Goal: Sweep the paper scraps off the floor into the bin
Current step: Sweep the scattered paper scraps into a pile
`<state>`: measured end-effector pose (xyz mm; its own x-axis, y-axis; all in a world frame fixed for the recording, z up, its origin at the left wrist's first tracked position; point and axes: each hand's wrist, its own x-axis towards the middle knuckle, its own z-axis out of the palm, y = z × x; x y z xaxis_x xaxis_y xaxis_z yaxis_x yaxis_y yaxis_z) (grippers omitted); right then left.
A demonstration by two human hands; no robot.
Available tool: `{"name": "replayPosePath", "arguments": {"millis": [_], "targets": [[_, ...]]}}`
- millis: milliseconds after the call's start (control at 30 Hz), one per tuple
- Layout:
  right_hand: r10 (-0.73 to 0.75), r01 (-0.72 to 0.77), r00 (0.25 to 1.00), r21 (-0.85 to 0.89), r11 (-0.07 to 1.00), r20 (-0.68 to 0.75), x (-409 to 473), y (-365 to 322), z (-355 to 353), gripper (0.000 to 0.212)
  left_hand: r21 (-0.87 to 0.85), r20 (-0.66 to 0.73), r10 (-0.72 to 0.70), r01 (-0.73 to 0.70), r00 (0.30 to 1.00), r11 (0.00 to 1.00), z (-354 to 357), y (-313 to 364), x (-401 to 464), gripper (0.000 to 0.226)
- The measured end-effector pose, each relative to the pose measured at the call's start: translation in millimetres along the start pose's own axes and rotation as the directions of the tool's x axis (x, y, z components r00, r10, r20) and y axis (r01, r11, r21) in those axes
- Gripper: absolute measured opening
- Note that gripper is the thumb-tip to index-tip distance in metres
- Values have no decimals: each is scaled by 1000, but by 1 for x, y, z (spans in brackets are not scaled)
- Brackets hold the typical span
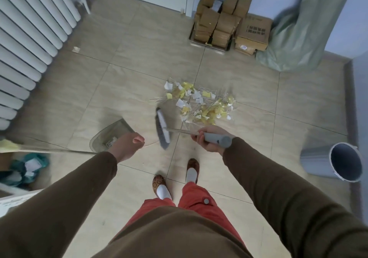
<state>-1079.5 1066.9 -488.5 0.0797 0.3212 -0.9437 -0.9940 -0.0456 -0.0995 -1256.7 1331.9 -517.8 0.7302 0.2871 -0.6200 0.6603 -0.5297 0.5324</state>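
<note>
**A:** On a beige tiled floor (pixel 139 44), seen from above: what is nearest?

**B:** Two feet in patterned slippers (pixel 159 181) and white socks, red trousers, brown sleeves. Both hands are just beyond. The right hand (pixel 207 139) is closed around the grey grip of a broom (pixel 163 130). The left hand (pixel 129 142) is curled shut over the long thin handle of a dustpan (pixel 108 136).

**A:** Which way does the broom lie?

**B:** Its shaft runs almost level across the frame, from the right hand leftward to the head. The brush head's long axis runs near to far, tilted a little, with the pale top on the pile's side. It is blurred.

**A:** And the dustpan?

**B:** Left of the broom head, resting low by the floor, its handle stretching away to the frame's left edge. A small scrap or two shows inside.

**A:** The scraps?

**B:** A pile of paper scraps (pixel 197 102), white and yellow, mixed with thin pale sticks, lies just beyond and right of the broom head, close to it.

**A:** The bin?

**B:** The grey bin (pixel 318 160) sits at the right, well apart from the pile, its open mouth facing the camera.

**A:** Farther off?

**B:** Stacked cardboard boxes (pixel 229 21) against the far wall, a green sack (pixel 298 34) beside them, and a white radiator (pixel 29 30) along the left.
</note>
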Motion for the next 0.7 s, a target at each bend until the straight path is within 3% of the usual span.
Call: {"name": "replayPosePath", "arguments": {"millis": [133,300,467,700], "targets": [[-53,49,994,-46,998,-95,-23,11,-13,14,-22,-8,-7,6,1000,1000,-10,-11,0,22],[-27,27,1000,85,996,-2,-73,23,-43,15,38,-30,24,-23,999,999,-42,-24,4,22],[-27,27,998,13,1000,51,-74,29,-13,15,107,-47,35,-30,998,994,-103,-33,2,26],[-37,48,996,-129,991,85,-66,33,47,16,314,-221,3,68,975,947,-189,-71,-38,39]]}}
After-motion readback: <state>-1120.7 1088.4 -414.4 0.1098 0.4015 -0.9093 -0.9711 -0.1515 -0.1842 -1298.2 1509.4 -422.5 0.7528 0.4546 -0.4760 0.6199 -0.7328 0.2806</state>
